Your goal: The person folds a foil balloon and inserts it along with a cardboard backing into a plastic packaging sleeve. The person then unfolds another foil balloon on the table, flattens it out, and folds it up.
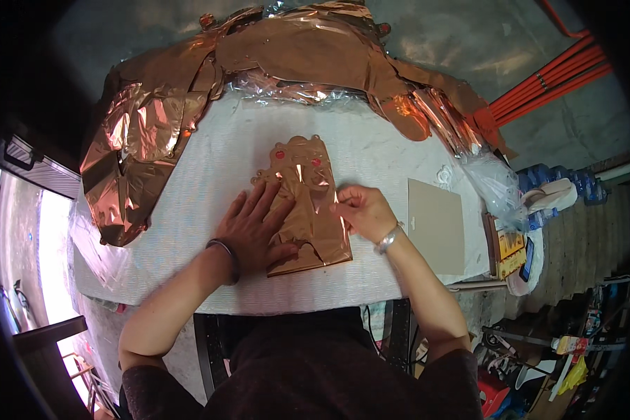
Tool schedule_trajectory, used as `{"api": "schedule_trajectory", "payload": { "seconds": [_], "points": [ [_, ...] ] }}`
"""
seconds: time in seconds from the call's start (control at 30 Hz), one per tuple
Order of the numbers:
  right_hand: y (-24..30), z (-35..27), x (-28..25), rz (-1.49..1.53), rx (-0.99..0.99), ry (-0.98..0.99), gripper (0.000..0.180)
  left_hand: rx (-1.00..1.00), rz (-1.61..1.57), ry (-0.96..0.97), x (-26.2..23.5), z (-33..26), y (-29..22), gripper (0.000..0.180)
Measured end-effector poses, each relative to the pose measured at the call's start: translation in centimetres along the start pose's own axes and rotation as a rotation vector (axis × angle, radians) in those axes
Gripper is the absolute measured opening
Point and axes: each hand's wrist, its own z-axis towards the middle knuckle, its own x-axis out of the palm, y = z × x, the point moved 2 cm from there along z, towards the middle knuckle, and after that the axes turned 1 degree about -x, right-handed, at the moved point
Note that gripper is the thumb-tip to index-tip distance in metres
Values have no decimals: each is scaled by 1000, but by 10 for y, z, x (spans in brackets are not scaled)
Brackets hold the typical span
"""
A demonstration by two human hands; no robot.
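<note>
A flat, rose-gold foil balloon (308, 175) with red spots lies on the white padded table (210, 161) in front of me. My left hand (252, 231) presses flat on its lower left part, fingers spread. My right hand (360, 208) pinches the balloon's right edge with curled fingers. Both wrists wear bracelets.
A big heap of rose-gold foil balloons (154, 133) and clear plastic runs along the table's far and left edges. A beige card sheet (435, 224) lies at the right, with a clear plastic bag (493, 185) beyond it. Red pipes (560, 73) cross the floor at upper right.
</note>
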Motion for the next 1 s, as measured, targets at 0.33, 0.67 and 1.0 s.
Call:
{"api": "schedule_trajectory", "payload": {
  "seconds": [0.33, 0.67, 1.0],
  "points": [
    [0, 37, 8, -158, -126, -180, 18, 8, -3, 1, 3, 0, 2, 84],
    [20, -6, 30, -809, -921, -436, 23, 17, 16, -13, 2, 3, 2, 84],
    [7, -16, 60, -868, -649, -39, 71, -8, 10, 47, 0, 1, 1, 94]
  ]
}}
